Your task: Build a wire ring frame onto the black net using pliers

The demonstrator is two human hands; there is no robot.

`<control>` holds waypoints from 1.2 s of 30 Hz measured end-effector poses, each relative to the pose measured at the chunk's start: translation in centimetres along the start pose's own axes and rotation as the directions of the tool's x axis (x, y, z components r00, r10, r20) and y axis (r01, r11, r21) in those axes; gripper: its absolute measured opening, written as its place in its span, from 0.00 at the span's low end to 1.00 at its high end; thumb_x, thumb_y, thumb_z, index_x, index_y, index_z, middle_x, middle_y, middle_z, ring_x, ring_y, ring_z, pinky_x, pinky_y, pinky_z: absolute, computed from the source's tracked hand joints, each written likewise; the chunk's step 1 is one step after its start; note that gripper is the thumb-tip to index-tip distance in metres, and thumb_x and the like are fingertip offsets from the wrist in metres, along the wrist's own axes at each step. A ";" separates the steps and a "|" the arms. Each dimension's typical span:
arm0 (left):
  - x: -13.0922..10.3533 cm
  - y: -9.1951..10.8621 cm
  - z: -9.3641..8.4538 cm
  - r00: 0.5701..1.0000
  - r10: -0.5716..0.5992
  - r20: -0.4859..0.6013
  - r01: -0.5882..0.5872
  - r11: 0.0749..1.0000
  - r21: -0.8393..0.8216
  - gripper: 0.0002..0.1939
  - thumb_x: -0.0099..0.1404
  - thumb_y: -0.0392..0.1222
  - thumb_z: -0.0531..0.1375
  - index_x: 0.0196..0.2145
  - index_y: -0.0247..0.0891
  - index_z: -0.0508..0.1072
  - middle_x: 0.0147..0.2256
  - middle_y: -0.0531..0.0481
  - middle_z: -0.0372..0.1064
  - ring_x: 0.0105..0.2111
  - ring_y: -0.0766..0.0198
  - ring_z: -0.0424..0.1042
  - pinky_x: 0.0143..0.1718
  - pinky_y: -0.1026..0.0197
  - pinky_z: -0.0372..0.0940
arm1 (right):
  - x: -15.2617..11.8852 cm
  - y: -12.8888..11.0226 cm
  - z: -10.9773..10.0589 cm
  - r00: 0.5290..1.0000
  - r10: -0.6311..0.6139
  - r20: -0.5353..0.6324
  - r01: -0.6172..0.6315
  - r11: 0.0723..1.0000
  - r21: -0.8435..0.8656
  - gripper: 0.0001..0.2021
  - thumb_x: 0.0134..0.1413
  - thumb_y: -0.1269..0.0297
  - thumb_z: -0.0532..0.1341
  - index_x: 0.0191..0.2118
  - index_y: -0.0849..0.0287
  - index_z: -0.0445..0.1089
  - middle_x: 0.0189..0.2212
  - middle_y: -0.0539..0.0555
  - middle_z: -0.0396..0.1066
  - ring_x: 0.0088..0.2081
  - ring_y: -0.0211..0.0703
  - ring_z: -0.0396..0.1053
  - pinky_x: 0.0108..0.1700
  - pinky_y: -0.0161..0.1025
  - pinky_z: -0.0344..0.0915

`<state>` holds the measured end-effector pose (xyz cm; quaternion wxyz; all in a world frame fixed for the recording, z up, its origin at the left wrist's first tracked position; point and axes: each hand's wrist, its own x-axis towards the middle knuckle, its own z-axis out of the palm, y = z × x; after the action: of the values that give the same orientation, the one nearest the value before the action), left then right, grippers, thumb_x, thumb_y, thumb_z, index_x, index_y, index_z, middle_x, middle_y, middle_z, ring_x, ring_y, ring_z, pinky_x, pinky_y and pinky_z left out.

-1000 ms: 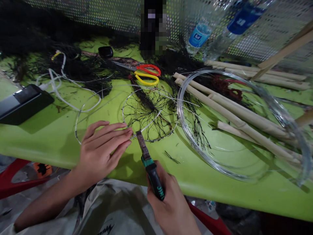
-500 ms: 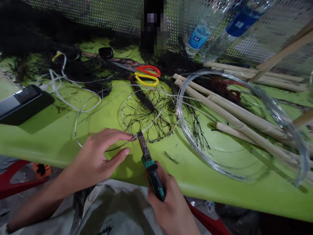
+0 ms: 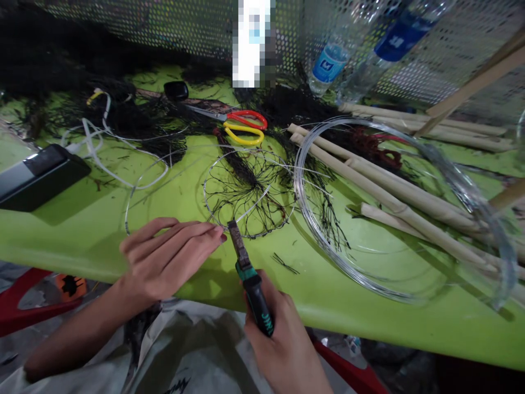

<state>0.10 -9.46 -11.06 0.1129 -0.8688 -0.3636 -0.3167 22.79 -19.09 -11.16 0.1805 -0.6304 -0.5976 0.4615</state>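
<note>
My right hand [image 3: 283, 334] is wrapped round the handles of green-and-black pliers [image 3: 256, 298], whose jaws are at the near edge of a wire ring [image 3: 206, 203]. Dark netting [image 3: 255, 186] is spread across the ring, gathered near its middle. My left hand [image 3: 176, 254] is just left of the jaws, thumb and fingertips pinched together at the wire. A wire end crosses the ring, and a thin wire loop [image 3: 127, 210] curves out to the left behind my left hand.
On the green table [image 3: 328, 306], a clear wire coil [image 3: 301, 191] overlaps bamboo sticks [image 3: 381, 186] at the right. Scissors [image 3: 246, 128], a black box [image 3: 43, 175] and a white cable [image 3: 96, 156] lie further back and left. Bottles [image 3: 328, 68] stand behind.
My left thumb has closed up against the fingers, and the hand has turned so its back shows more. The pliers have hardly moved.
</note>
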 end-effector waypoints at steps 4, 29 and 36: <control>0.4 0.4 -0.1 0.967 -0.241 0.080 0.253 0.934 -0.251 0.04 0.67 0.39 0.70 0.38 0.47 0.79 0.36 0.58 0.84 0.32 0.62 0.84 0.37 0.60 0.77 | 0.0 0.0 0.0 1.000 -0.004 0.020 0.004 1.000 -0.006 0.11 0.52 0.76 0.54 0.39 0.52 0.63 0.27 0.46 0.68 0.30 0.44 0.66 0.33 0.38 0.58; -0.6 -0.4 -0.1 0.985 0.172 -0.017 -0.159 0.942 0.294 0.19 0.63 0.40 0.73 0.50 0.52 0.79 0.50 0.59 0.81 0.53 0.50 0.81 0.45 0.51 0.71 | 0.7 0.3 0.1 0.999 -0.005 0.048 0.004 1.000 0.013 0.09 0.52 0.75 0.54 0.37 0.54 0.63 0.26 0.45 0.65 0.28 0.41 0.61 0.31 0.37 0.55; -1.4 0.1 0.7 0.997 -0.070 0.019 0.068 0.995 0.068 0.23 0.66 0.35 0.70 0.57 0.44 0.72 0.53 0.51 0.80 0.54 0.54 0.80 0.56 0.52 0.69 | 0.7 -0.1 -0.2 0.999 -0.026 0.029 0.026 1.000 0.005 0.11 0.53 0.76 0.53 0.38 0.52 0.63 0.25 0.45 0.66 0.27 0.42 0.64 0.30 0.37 0.56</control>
<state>-0.20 -10.04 -12.53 0.1271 -0.8547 -0.4049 -0.2989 22.77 -18.35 -11.29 0.1795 -0.6153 -0.6073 0.4695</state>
